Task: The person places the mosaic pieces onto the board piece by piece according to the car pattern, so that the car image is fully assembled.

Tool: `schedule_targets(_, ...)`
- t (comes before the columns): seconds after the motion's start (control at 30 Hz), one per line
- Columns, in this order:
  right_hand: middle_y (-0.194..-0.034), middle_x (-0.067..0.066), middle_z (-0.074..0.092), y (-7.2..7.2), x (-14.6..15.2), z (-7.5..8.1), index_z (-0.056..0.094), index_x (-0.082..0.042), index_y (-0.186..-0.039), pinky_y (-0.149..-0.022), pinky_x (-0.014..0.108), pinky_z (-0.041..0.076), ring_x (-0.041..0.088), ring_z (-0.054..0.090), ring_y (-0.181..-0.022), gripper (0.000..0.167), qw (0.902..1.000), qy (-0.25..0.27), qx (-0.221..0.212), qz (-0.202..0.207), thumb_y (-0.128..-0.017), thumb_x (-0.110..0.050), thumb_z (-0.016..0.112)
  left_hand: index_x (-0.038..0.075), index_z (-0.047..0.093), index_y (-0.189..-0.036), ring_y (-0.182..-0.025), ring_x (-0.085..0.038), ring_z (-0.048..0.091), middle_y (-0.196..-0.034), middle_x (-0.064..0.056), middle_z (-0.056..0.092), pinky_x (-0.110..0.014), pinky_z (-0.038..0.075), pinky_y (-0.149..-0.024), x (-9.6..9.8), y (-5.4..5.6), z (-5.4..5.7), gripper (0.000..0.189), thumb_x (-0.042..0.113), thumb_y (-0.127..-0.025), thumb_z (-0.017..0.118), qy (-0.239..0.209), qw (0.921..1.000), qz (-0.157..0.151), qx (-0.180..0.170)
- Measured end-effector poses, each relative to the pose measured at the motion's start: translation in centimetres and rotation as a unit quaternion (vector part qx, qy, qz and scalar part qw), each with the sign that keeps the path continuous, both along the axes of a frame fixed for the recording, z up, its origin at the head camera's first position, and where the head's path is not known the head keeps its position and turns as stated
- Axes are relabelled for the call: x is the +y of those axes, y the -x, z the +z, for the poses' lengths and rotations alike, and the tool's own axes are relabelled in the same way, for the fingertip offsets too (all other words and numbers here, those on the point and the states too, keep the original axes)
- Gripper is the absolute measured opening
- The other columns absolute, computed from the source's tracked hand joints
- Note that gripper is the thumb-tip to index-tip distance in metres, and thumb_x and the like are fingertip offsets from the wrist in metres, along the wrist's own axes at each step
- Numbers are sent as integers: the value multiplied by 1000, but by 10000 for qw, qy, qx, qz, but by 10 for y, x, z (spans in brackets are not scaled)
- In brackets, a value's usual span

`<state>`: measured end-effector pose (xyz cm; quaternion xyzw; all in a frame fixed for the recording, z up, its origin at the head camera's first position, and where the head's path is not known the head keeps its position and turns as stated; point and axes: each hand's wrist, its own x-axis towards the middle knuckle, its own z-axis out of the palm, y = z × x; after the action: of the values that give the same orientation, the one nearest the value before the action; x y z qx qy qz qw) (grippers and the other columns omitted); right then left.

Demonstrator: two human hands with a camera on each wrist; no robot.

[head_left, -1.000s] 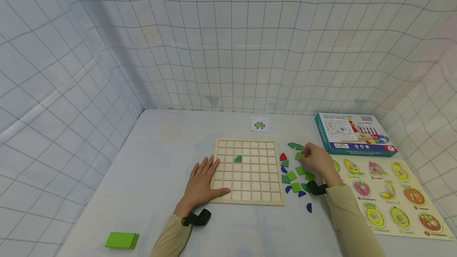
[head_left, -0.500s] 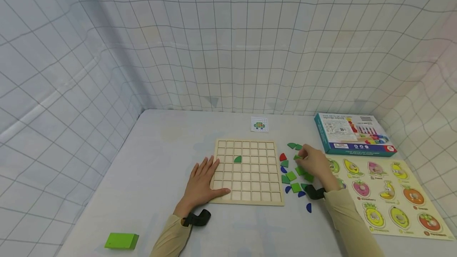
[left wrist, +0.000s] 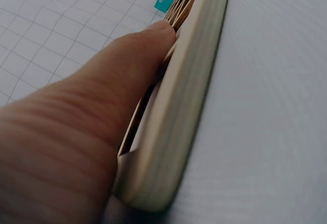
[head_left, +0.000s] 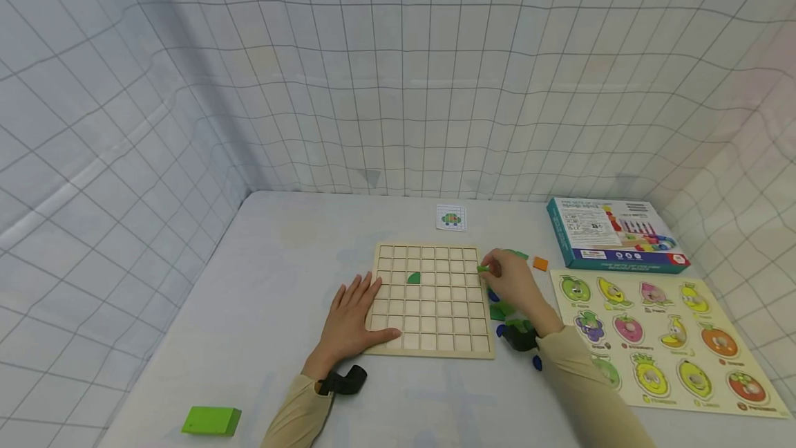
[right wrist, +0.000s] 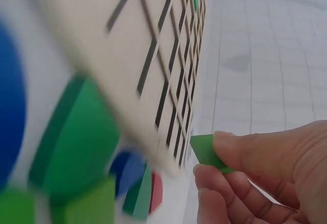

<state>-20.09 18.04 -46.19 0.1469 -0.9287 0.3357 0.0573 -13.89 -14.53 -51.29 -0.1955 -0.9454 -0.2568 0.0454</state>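
A wooden grid board [head_left: 435,353] lies flat on the table, a dark green quarter-circle piece [head_left: 414,278] in one of its cells. My left hand [head_left: 354,313] rests on the board's left side, fingers spread and thumb over the lower left corner. Near the board's right edge, my right hand [head_left: 513,282] pinches a light green square tile [right wrist: 206,150] between thumb and fingers. Below that hand lie loose green pieces [right wrist: 76,137], blue pieces [right wrist: 129,170] and a red piece [right wrist: 156,191], partly hidden by the hand and wrist in the head view.
An orange square tile [head_left: 540,264] lies right of the right hand. A fruit picture board [head_left: 674,365] and a teal-sided box [head_left: 622,234] occupy the right side. Behind the grid board is a small pattern card [head_left: 451,218]. A green block [head_left: 211,421] sits at front left.
My right hand has lifted a light green square tile from the loose pieces and moved left to the board's edge. The orange tile has come into view. My left hand stays put.
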Motion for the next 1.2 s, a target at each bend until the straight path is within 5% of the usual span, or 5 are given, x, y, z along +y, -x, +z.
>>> schedule_targets(0.37, -82, 1, 62, 5, -48, 2, 65, -6, -89, -67, 32, 49, 15, 57, -73, 10, 9971, 285, -94, 702, -83, -1, 71, 10, 29, -150, -142, -30, 13, -155, -11, 21, -50, 6, -112, 0, -1, 1, 98, 62, -76, 66, 44, 10000, 5, -11)
schedule_targets(1.2, -80, -5, 63, 13, -80, -1, 67, -14, -86, -63, 31, 47, 12, 58, -72, 4, 9961, -323, -636, 510, -85, -11, 71, 10, 29, -150, -142, -29, 13, -155, -10, 21, -49, 7, -112, 0, 0, -1, 99, 65, -76, 65, 125, 9999, 65, -12)
